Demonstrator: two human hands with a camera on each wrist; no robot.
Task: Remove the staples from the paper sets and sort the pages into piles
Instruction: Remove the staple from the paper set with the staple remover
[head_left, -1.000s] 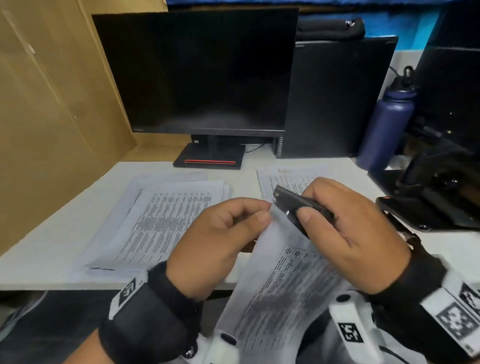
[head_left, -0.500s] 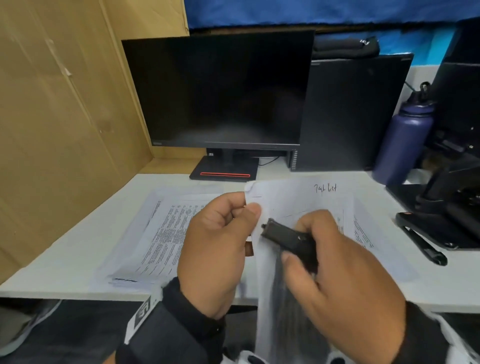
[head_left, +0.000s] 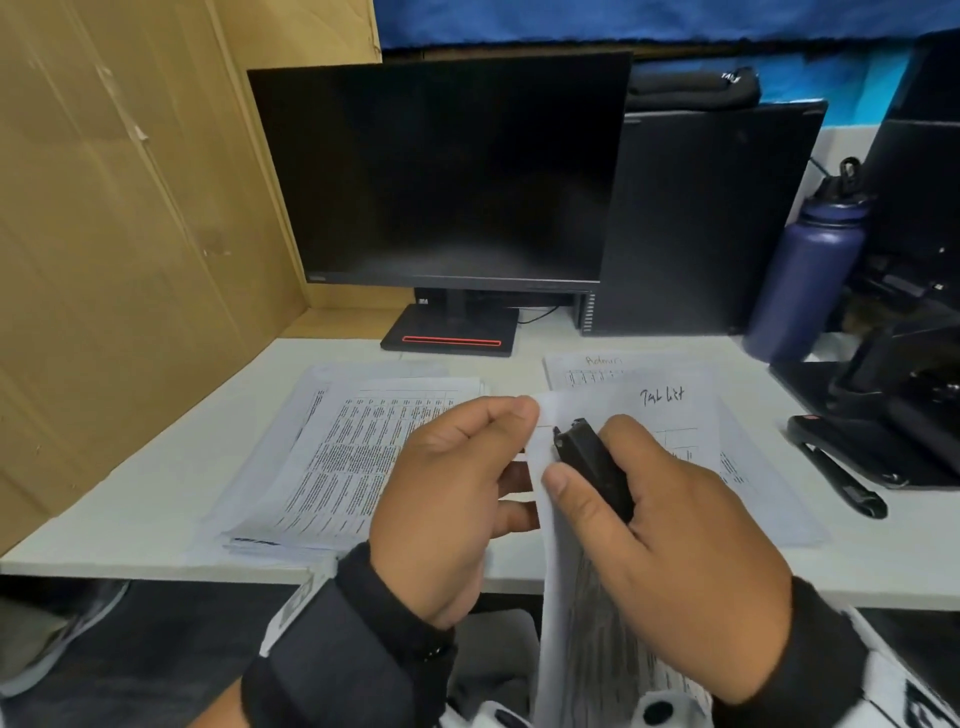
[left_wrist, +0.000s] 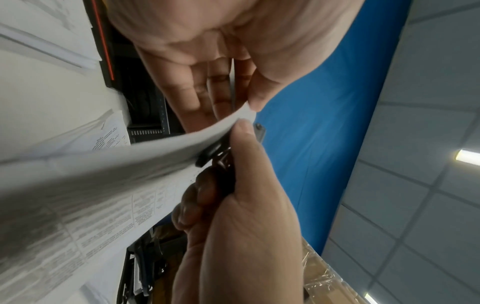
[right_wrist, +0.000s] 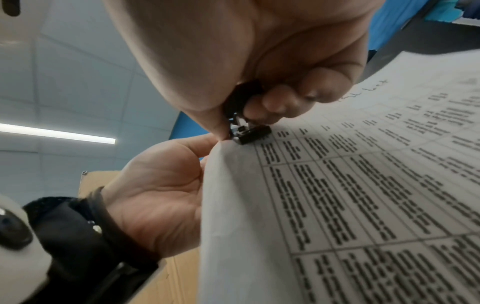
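The right hand (right_wrist: 259, 61) grips a black staple remover (right_wrist: 246, 131), whose tip sits on the top corner of a printed paper set (right_wrist: 350, 195). The left hand (right_wrist: 161, 195) pinches that same corner from the other side, its wrist wrapped in a black strap (right_wrist: 85, 236).

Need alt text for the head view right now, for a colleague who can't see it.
Above the white desk, the left hand pinches the corner of a printed paper set while the right hand grips a black staple remover against it. Behind them lie a stack of printed pages and a dark monitor.
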